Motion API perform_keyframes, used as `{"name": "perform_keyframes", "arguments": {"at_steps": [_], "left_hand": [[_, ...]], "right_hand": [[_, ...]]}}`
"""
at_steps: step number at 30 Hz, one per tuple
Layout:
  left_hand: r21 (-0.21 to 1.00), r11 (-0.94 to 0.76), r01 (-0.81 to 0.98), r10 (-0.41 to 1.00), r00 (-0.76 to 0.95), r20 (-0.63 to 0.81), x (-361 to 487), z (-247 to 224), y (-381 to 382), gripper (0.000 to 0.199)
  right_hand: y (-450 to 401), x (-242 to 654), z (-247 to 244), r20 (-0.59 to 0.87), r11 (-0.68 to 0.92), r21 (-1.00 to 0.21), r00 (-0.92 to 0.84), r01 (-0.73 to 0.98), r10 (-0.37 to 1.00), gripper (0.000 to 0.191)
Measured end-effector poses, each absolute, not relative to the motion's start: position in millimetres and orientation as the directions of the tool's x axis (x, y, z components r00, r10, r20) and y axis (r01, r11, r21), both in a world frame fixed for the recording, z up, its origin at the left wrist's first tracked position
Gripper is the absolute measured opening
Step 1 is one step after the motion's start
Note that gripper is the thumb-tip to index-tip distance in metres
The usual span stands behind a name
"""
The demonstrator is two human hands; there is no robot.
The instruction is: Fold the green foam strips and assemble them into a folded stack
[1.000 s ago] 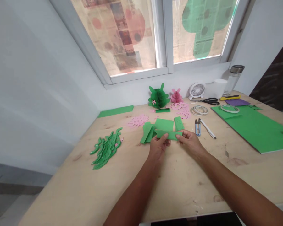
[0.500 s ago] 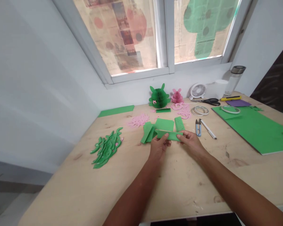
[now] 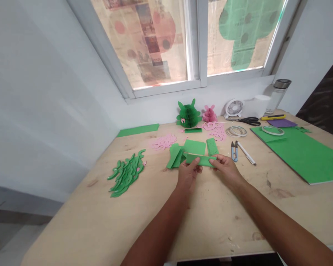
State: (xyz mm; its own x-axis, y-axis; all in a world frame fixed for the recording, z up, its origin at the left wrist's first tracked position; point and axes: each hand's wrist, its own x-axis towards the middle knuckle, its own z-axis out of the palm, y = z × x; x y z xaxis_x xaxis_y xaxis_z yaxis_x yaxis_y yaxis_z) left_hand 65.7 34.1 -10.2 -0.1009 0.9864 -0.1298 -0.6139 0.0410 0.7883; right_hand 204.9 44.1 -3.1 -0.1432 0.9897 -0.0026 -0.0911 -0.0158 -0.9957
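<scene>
A narrow strip of green paper [image 3: 204, 160], which looks folded, is held level between my two hands just above the table. My left hand [image 3: 188, 173] pinches its left part, thumb on top and fingers underneath. At the right end my right hand [image 3: 224, 168] grips it the same way. Right behind the strip lie folded green paper pieces [image 3: 175, 156], a flat green sheet [image 3: 194, 147] and a small green rectangle [image 3: 212, 146] with faint lines on it.
Green cut-outs [image 3: 127, 173] are heaped at left, pink cut-outs [image 3: 163, 142] farther back. Blue thread snips [image 3: 234, 151] and a white pen [image 3: 246, 153] lie right of my hands. Scissors [image 3: 248, 120], tape rolls [image 3: 236, 130], a fan [image 3: 234, 108] and a large green sheet [image 3: 302, 155] are beyond.
The view has shifted very slightly. Both hands keep the same pinch on the green paper strip, with no other visible movement.
</scene>
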Motion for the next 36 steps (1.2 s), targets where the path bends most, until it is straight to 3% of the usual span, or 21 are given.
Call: {"name": "perform_keyframes", "arguments": {"at_steps": [10,19,28,36], "left_hand": [[0.932,-0.022,-0.362,0.993,-0.116,-0.022,66.1,-11.3,31.9,0.026],[0.907,-0.010,-0.420,0.993,-0.109,-0.039,68.5,-7.7,30.6,0.025],[0.950,-0.032,-0.311,0.994,-0.110,-0.002,68.3,-7.9,31.4,0.027],[0.948,-0.013,-0.319,0.993,-0.118,-0.026,71.4,-6.0,28.1,0.029]], "right_hand": [[43.6,206.1,-2.0,0.055,0.054,-0.999,-0.154,-0.008,0.987,0.028],[45.7,206.3,-9.0,0.083,0.088,-0.996,-0.179,0.019,0.980,0.029],[43.1,204.3,-7.7,0.110,0.110,-0.994,-0.241,-0.014,0.964,0.031],[45.0,204.3,-6.1,0.081,0.077,-0.995,-0.075,-0.059,0.994,0.028]]}}
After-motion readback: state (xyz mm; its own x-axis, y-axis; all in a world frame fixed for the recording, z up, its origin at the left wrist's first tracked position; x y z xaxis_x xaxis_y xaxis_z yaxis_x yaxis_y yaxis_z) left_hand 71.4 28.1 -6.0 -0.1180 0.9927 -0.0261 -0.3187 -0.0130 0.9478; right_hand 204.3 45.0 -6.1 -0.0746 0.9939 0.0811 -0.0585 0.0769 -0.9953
